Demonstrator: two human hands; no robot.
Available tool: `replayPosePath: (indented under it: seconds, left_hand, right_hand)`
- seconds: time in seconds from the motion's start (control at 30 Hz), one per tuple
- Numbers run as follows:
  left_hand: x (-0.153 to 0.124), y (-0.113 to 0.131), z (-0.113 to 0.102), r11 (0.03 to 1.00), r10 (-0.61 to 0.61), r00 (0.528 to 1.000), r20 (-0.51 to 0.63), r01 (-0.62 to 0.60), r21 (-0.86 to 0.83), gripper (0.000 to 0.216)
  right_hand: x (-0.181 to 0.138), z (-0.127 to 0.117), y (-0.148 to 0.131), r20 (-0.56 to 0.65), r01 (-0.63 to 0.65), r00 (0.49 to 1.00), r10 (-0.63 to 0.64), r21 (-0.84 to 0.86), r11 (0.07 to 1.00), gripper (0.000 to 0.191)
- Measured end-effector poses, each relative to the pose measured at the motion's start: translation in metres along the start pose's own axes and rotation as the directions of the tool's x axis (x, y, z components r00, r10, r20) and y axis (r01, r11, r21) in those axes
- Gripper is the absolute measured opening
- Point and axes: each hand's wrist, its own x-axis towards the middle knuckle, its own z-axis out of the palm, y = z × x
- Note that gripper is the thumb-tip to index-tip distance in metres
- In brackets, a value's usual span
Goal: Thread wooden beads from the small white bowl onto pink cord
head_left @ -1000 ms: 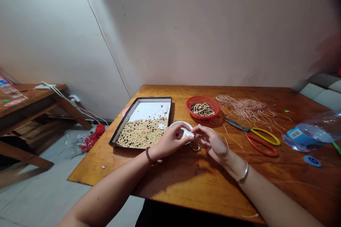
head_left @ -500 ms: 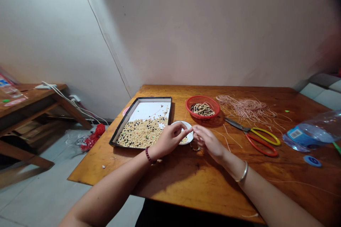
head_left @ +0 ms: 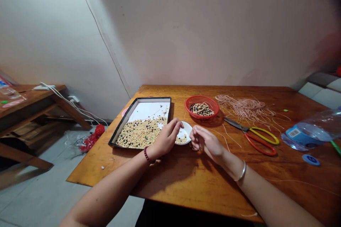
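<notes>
My left hand (head_left: 168,136) is over the right edge of the bead tray, beside a small white dish (head_left: 187,129). Its fingers are bent and pressed together; anything between the fingertips is too small to make out. To the right of the dish, my right hand (head_left: 206,141) is closed in a pinch. A dark beaded string (head_left: 195,148) shows blurred below its fingers and seems to hang from them. The dish holds a few pale and dark beads. A shallow black-edged tray (head_left: 140,105) holds many cream, black and a few green beads.
Behind my hands stands a red basket (head_left: 188,108) with finished bead strings. To the right lie a heap of pink cord (head_left: 246,108), scissors (head_left: 247,130) with red and yellow handles, a plastic bottle (head_left: 306,135) on its side and a blue cap (head_left: 310,160).
My hands have parted: the fingertips met over the white dish before, and now a gap shows between them. The left hand has drawn back slightly, uncovering more of the dish.
</notes>
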Motion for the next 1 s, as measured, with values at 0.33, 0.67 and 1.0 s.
replayPosePath:
  seconds: [0.33, 0.67, 1.0]
  left_hand:
    - [0.0, 0.006, 0.002, 0.992, 0.121, 0.992, 0.041, -0.12, -0.024, 0.027]
    - [0.002, 0.006, 0.0, 0.998, 0.007, 0.997, -0.073, -0.012, -0.069, 0.026]
    - [0.005, -0.005, -0.006, 1.0, -0.028, 0.994, -0.103, 0.027, -0.005, 0.028]
  right_hand:
    - [-0.003, 0.003, -0.004, -0.114, 0.037, 0.992, -0.046, -0.079, 0.996, 0.027]
    - [0.004, -0.001, 0.004, -0.123, 0.11, 0.98, -0.155, -0.314, 0.943, 0.031]
    - [0.001, 0.0, -0.001, -0.181, 0.061, 0.98, -0.084, -0.125, 0.99, 0.029]
